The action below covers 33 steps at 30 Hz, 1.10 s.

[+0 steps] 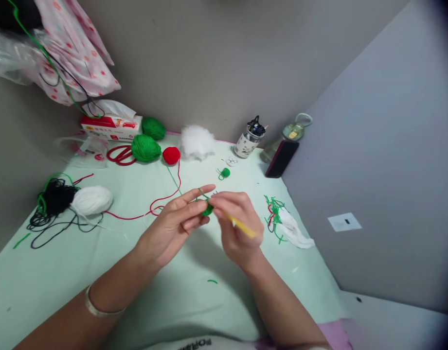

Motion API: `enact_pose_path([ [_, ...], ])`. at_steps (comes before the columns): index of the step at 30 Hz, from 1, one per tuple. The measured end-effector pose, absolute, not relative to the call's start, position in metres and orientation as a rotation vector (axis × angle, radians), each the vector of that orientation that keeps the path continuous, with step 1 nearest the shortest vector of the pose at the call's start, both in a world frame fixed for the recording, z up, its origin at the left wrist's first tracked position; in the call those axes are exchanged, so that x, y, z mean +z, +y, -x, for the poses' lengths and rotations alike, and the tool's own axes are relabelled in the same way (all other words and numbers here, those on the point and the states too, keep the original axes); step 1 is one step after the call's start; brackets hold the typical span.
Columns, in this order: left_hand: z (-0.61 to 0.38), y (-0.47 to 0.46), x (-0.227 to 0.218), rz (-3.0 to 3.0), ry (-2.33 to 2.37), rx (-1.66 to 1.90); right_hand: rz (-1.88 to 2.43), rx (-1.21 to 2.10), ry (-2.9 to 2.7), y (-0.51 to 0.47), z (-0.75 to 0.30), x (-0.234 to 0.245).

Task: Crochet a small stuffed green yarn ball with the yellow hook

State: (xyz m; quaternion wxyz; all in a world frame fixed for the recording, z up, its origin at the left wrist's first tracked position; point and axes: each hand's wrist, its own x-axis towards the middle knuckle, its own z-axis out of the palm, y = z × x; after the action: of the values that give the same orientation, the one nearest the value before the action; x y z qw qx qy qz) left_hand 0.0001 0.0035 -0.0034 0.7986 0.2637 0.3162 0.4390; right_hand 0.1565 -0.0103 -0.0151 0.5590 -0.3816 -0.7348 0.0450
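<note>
My left hand (pixel 180 216) pinches a small green crocheted piece (pixel 208 210) above the pale green table (pixel 99 272), with a green strand running over its forefinger. My right hand (pixel 235 221) is closed round a yellow-handled crochet hook (pixel 241 226), its tip at the green piece. The green strand leads back to a green yarn ball (pixel 146 148). A red yarn ball (pixel 171 155) trails a red strand across the table toward my left hand.
A white yarn ball (pixel 91 200) and tangled black yarn (pixel 54 201) lie at the left. Red scissors (pixel 120 155), a tissue box (pixel 111 127), white stuffing (pixel 196 141), a jar (pixel 247 141), a phone (pixel 281 158), a bottle (pixel 293 131) and yarn scraps (pixel 278 216) are also here.
</note>
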Motion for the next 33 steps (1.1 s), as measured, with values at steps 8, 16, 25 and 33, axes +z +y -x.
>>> enact_pose_path([
  [8, -0.001, 0.003, -0.002, -0.776, 0.736, 1.026, 0.889, 0.647, -1.471, -0.004, -0.156, -0.008],
  [16, -0.005, 0.002, -0.006, -0.612, 0.692, 1.021, 0.911, 0.036, -1.838, -0.009, -0.157, -0.016],
  [25, 0.001, 0.007, -0.004, -0.611, 0.64, 0.994, 0.91, 0.789, -1.318, -0.002, -0.158, -0.006],
  [33, 0.0, 0.006, -0.005, -0.824, 0.699, 0.951, 0.914, 0.95, -1.222, 0.002, -0.16, -0.009],
])
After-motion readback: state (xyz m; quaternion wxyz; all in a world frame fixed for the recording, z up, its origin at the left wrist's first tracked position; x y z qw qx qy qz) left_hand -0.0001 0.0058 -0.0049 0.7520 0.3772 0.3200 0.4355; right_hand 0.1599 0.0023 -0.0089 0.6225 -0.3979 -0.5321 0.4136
